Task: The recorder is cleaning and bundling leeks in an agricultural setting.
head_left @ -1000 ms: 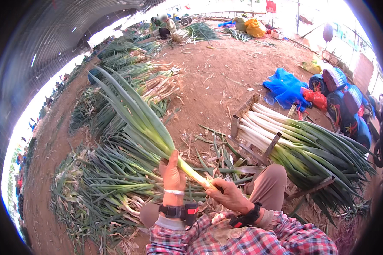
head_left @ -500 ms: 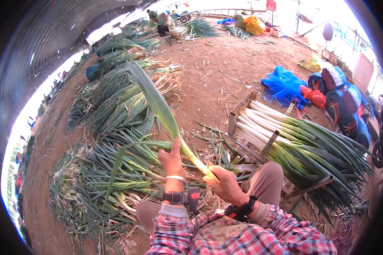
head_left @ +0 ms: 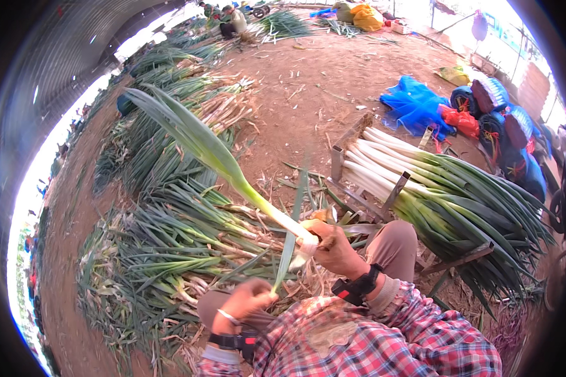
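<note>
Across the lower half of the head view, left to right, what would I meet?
Heap of loose green-leaved stalks, bare left hand, bare right hand, brown-trousered knee, neat bundle of white-stemmed, green-leaved stalks.

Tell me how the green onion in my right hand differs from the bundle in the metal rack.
The green onion is a single stalk held in your right hand, while the bundle is many stalks lying together in the metal rack. The onion's leaves point to the picture's upper left; the bundle's point to the lower right. Both run from whitish stems to green leaves.
</note>
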